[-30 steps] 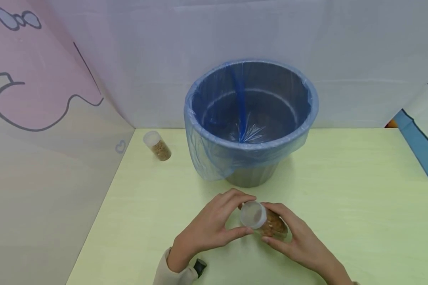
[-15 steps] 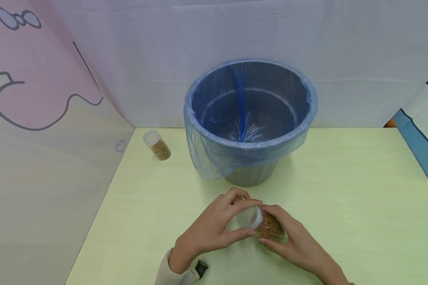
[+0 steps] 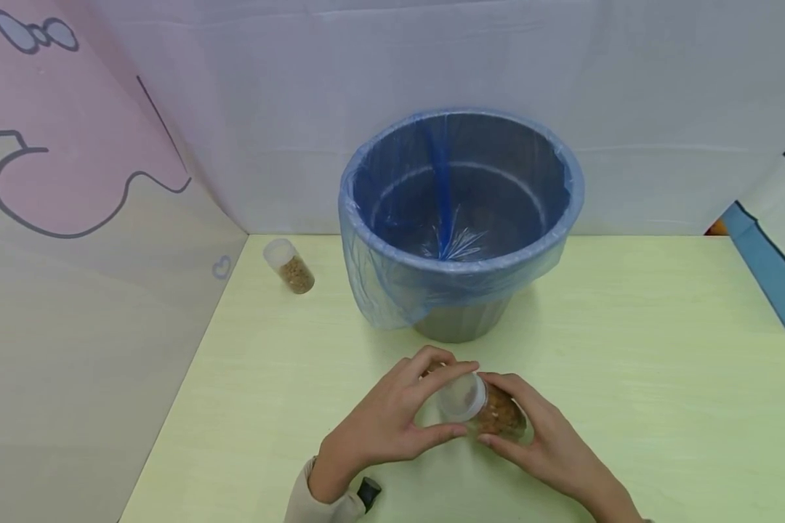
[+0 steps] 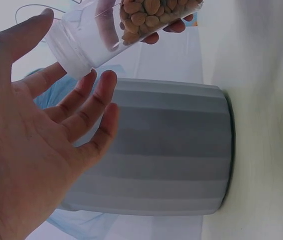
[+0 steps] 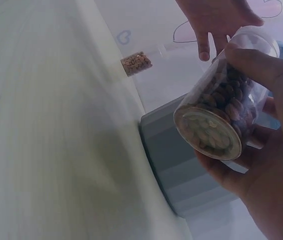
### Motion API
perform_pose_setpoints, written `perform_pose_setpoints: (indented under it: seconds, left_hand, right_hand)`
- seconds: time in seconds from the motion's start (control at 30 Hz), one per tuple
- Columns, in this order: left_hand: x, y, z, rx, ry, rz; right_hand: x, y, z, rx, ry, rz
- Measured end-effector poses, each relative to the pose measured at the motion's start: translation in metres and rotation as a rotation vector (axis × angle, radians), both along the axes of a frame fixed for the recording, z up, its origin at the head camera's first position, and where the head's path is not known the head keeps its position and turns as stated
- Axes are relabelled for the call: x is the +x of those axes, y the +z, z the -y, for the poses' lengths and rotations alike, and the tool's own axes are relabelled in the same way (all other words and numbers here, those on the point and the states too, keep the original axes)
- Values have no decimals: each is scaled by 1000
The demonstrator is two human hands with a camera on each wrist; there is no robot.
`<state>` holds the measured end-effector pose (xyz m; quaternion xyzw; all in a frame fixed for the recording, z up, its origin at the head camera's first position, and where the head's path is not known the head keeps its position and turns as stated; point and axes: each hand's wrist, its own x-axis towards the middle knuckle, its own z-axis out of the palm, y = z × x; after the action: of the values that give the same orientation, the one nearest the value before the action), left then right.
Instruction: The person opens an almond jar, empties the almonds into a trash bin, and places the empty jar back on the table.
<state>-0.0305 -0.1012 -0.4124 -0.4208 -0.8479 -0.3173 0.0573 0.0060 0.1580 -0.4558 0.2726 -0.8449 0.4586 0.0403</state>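
A clear plastic jar (image 3: 499, 414) of brown nuts is tilted in front of the bin, its translucent screw lid (image 3: 462, 398) toward the left. My right hand (image 3: 546, 436) grips the jar's body, thumb and fingers on opposite sides. Around the lid curl the thumb and index finger of my left hand (image 3: 399, 410). The left wrist view shows the other fingers (image 4: 84, 117) of that hand spread below the lid. Seen from the right wrist, the jar's round base (image 5: 209, 132) points toward the camera, with nuts visible through it.
Behind the hands stands a grey bin (image 3: 461, 319) lined with a blue plastic bag (image 3: 392, 290). A second jar (image 3: 294, 272), partly filled with brown pieces, stands at the back left of the pale green table (image 3: 661, 349). Printed cloth walls (image 3: 268, 145) enclose the back and sides.
The jar and its lid tip slightly left, then partly back. The left index finger has shifted further across the lid. The right hand keeps hold of the jar; bin and second jar stay put.
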Motion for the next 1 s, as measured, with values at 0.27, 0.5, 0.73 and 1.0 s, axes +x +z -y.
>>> perform_pose_setpoints:
  seconds: [0.27, 0.5, 0.73, 1.0]
  left_hand:
    - [0, -3, 4, 0, 8, 33]
    - [-1, -4, 7, -3, 19, 38]
    - [-2, -5, 7, 2, 28, 28]
    - [-2, -3, 5, -10, 23, 38]
  right_hand:
    - [-1, -3, -3, -20, -1, 22]
    - [-1, -3, -4, -24, -9, 39]
    - [-1, -3, -2, -45, 21, -16]
    - [-1, -3, 0, -12, 31, -11]
